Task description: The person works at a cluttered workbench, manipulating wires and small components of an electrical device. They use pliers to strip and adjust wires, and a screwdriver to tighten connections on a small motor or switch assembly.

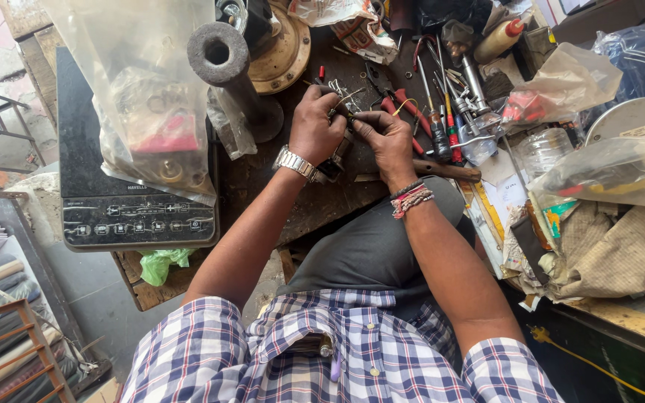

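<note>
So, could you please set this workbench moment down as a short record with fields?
Left hand: left hand, wristwatch on the wrist, pinching a small wired part
Right hand: right hand, thread bands on the wrist, fingertips meeting the same part
Left of hands: black induction cooktop, dark cylinder, clear plastic bag
Right of hands: pile of screwdrivers and pliers
Surface: worn wooden bench

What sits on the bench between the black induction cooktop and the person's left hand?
In the head view, a grey cylindrical pipe stands between the cooktop and the left hand, beside a clear plastic bag.
</note>
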